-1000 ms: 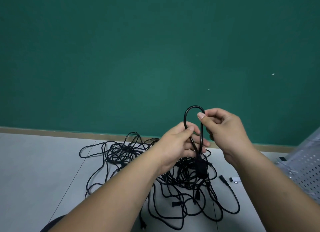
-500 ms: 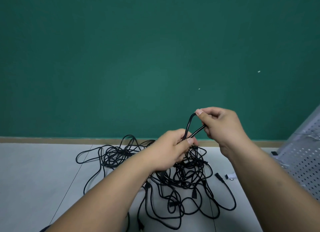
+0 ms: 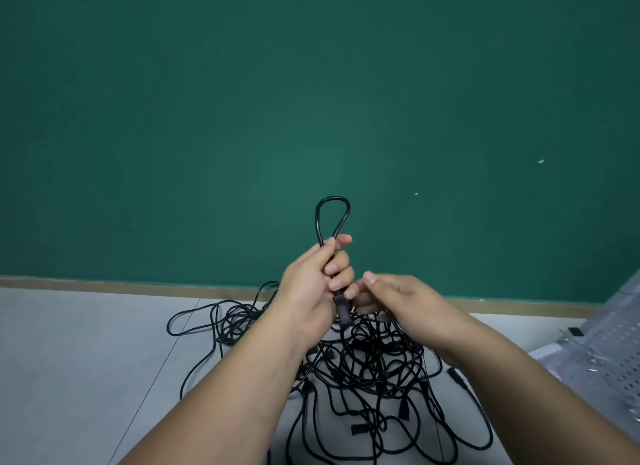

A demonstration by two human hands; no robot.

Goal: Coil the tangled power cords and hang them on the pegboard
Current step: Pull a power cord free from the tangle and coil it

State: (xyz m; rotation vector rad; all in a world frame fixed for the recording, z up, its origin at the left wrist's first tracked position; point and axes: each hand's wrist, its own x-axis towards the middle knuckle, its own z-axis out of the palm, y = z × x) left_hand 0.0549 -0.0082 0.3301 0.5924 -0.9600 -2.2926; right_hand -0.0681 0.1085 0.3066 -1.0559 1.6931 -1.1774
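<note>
The cord (image 3: pixel 317 223) is gripped in the left hand (image 3: pixel 311 284), fingers curled tight round its doubled strands. Its long axis is held upright, a narrow loop (image 3: pixel 331 198) standing above the fist and the plug (image 3: pixel 341 312) hanging just below. The right hand (image 3: pixel 398 296), blurred, is held just right of the plug, fingers loosely spread, nothing seen in them. Beyond and below, the tangle (image 3: pixel 374 371) is spread on the floor (image 3: pixel 86 360), the pegboard (image 3: pixel 609 357) well to its right.

The cord tangle (image 3: pixel 374 371) is partly hidden by the left forearm (image 3: pixel 242 378); right of it, the pegboard (image 3: pixel 609 360) is cropped.
</note>
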